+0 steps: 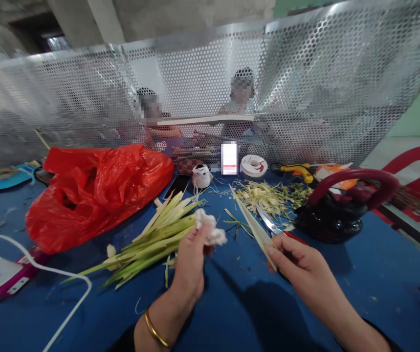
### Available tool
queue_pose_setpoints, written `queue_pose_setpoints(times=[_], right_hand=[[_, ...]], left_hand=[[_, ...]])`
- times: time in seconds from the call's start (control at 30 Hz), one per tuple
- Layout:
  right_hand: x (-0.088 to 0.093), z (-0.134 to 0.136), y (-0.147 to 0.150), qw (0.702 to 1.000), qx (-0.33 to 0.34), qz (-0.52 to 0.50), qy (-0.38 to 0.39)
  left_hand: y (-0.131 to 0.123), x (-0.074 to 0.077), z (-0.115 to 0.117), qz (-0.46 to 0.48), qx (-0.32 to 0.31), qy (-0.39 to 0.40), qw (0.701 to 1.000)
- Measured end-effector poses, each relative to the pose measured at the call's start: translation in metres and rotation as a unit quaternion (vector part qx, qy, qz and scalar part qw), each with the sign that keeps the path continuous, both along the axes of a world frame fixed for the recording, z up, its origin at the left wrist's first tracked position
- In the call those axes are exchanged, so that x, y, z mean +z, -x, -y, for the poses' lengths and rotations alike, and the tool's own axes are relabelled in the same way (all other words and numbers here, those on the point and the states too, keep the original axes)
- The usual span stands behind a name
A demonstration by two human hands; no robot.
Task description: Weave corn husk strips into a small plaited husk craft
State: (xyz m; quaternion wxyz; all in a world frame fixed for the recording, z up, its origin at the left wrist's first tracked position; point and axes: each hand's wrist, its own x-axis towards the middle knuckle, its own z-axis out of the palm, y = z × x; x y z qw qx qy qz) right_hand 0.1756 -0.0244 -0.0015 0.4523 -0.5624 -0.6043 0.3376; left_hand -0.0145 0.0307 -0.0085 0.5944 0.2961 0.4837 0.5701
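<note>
My left hand (192, 254), with a gold bangle at the wrist, is closed on a crumpled white cloth or tissue (210, 229). Between the thumb and fingers of my right hand (298, 259) is a long, pale green leaf strip (252, 222), its narrow end pointing away from me. Beside my left hand lies a pile of green and pale yellow husk-like leaves (151, 244). Scissors (266, 220) with red handles lie just beyond my right hand, the handles partly covered by it. A heap of shredded trimmings (261, 195) is behind the scissors.
A red plastic bag (99, 190) sits at left, near a purple power strip (15, 278) with a white cable. A black pot (334, 215) with a maroon handle stands right. White string (201, 176), a ribbon roll (254, 166) and a lit phone (229, 159) are along the perforated metal screen (195, 73).
</note>
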Motion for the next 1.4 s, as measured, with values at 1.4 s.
queue_pose_setpoints(times=[1.4], right_hand=[[-0.020, -0.004, 0.002, 0.986, -0.087, -0.115, -0.080]], left_hand=[[-0.014, -0.006, 0.028, -0.237, -0.387, -0.031, 0.891]])
